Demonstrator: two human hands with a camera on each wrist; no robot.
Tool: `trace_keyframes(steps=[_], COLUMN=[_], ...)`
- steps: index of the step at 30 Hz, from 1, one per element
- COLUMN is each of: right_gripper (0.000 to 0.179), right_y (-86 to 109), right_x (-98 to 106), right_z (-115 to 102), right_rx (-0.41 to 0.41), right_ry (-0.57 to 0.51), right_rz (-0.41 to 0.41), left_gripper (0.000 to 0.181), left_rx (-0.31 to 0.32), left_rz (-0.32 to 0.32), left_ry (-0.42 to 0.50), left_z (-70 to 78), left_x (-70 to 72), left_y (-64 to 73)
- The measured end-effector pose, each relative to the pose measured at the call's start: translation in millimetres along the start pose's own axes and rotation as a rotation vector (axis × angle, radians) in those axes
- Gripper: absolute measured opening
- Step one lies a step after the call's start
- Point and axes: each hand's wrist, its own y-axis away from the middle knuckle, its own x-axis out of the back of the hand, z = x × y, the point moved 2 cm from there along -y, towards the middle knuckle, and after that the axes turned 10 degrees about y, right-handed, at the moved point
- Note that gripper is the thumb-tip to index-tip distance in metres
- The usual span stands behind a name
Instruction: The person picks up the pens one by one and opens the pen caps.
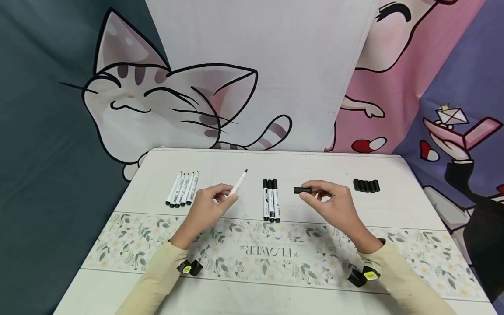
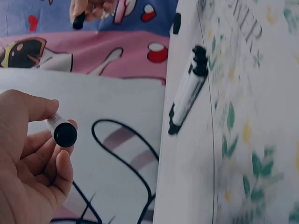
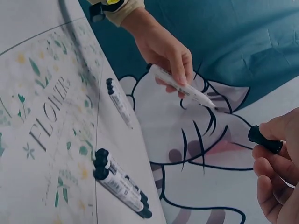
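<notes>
My left hand [image 1: 211, 205] pinches an uncapped white marker [image 1: 238, 182] between thumb and fingers, its dark tip pointing up and away. The marker's black end [image 2: 65, 135] faces the left wrist camera. On the other side, my right hand [image 1: 331, 202] holds a black marker cap [image 1: 302, 190] between thumb and fingertips, apart from the marker. Between the hands, three capped markers [image 1: 271, 200] lie side by side on the table. Left of the left hand lies a row of several uncapped markers [image 1: 182, 189], tips pointing away. A row of several loose black caps [image 1: 366, 185] lies to the right.
The white table [image 1: 315, 164] carries a floral strip [image 1: 271, 258] with the word FLOWER across it. Behind the table hangs a cloth with a cartoon cat [image 1: 157, 100]. Each wrist wears a small black camera on a strap.
</notes>
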Motion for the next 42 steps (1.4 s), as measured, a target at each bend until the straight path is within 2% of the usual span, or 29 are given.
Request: trace_keyframes(steps=[6,17,22,31,36,42], right_gripper=[0.024,0.023,0.021,0.019,0.018,0.018], right_y=[1.3,0.9,0.3,1.2,3.7,6.8], right_x=[6.1,16.6,19.9,24.7,27.4,31.5], right_z=[9.7,23.5,30.0,38.2,42.7,47.9], right_rx=[-0.023,-0.054,-0.074,-0.153,-0.189,-0.225], right_ry=[0.005,0.072,0.097,0.115,0.107,0.095], right_rz=[0.004,0.014,0.015,-0.007,-0.017,-0.040], left_gripper=[0.023,0.027,0.029,0.035,0.039,0.044], left_rx=[0.050,0.025,0.067,0.095,0.135,0.237], left_rz=[0.043,0.146,0.185,0.229,0.253,0.278], left_ry=[-0.034,-0.169,-0.173,-0.256,-0.285,-0.291], left_z=[-9.4,-29.7,-41.0,-62.6,-79.4,-104.4], left_x=[20.5,58.8,75.2,103.7,118.6,134.7], left_y=[-0.5,-0.1,-1.3,0.7,1.5,3.5])
